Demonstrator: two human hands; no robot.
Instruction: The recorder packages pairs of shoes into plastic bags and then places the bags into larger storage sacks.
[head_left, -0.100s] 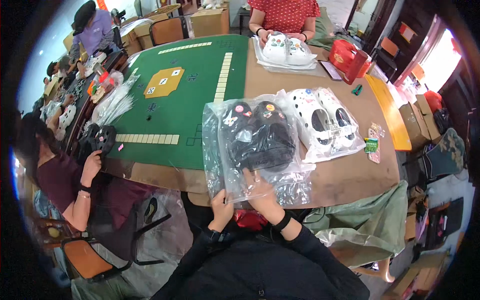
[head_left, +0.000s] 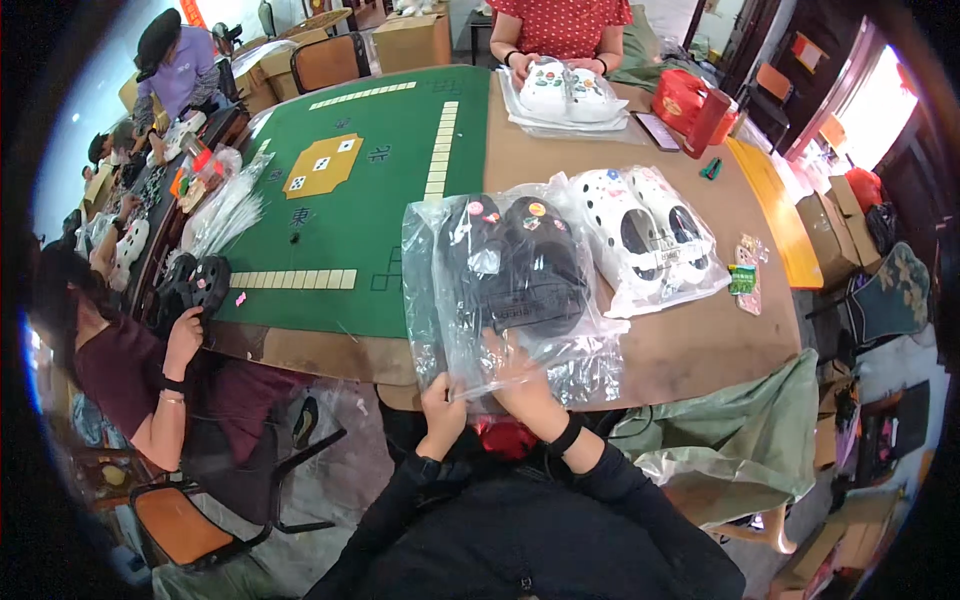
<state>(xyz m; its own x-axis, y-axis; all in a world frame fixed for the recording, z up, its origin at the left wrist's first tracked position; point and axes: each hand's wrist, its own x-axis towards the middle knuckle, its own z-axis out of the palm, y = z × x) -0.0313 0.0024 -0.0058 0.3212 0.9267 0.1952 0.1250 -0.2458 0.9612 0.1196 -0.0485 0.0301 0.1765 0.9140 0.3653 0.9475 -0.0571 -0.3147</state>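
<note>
A pair of black clogs [head_left: 520,262] with small coloured charms lies inside a clear plastic bag [head_left: 438,300] at the table's near edge. My left hand [head_left: 443,398] pinches the bag's open end at the lower left. My right hand [head_left: 520,385] is under the plastic at the same end, gripping the bag beside the clogs' heels.
A bagged pair of white clogs [head_left: 640,232] lies just right of my bag. A green game mat [head_left: 340,200] covers the table's left half. A person opposite holds more white clogs [head_left: 565,88]; a seated person on the left holds a black clog [head_left: 200,285]. A red box [head_left: 690,105] stands far right.
</note>
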